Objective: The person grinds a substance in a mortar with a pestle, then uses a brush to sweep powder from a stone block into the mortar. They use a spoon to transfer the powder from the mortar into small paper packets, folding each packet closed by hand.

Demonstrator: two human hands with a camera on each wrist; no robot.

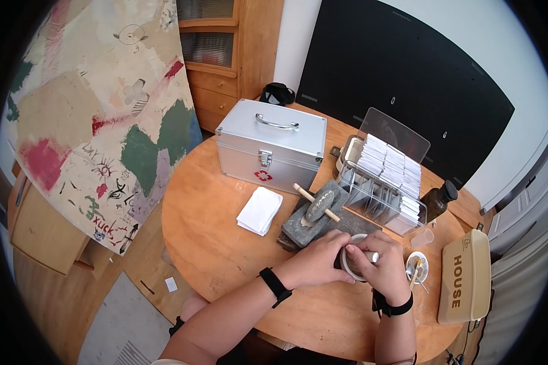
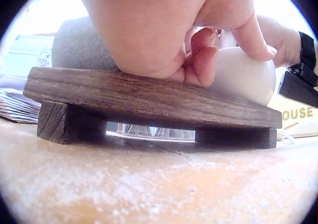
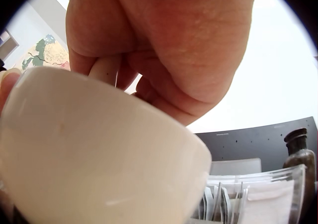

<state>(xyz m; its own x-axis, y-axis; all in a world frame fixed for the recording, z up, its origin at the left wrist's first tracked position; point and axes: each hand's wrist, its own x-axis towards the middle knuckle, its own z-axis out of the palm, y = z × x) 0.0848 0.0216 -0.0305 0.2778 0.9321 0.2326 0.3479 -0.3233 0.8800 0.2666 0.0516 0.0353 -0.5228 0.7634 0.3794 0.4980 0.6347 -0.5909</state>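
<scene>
A white mortar (image 1: 345,265) stands at the near end of a dark wooden stand (image 2: 149,97). My left hand (image 1: 315,261) grips the mortar's left side, its fingers curled against the wall in the left wrist view. My right hand (image 1: 385,267) is over the mortar and pinches a white pestle (image 1: 374,257), whose lower part is down inside the rim. In the right wrist view the mortar (image 3: 99,149) fills the lower left, and its contents are hidden. Beyond my left hand, a grey stone block (image 1: 299,226) carries a stone wheel (image 1: 319,205) with a wooden rod through it.
White papers (image 1: 259,210) lie left of the stone block, before a silver case (image 1: 271,143). Behind the hands is a clear box of packets (image 1: 389,161). A brown bottle (image 1: 438,201), small cup (image 1: 422,238), dish with utensils (image 1: 416,267) and HOUSE tin (image 1: 466,277) stand right.
</scene>
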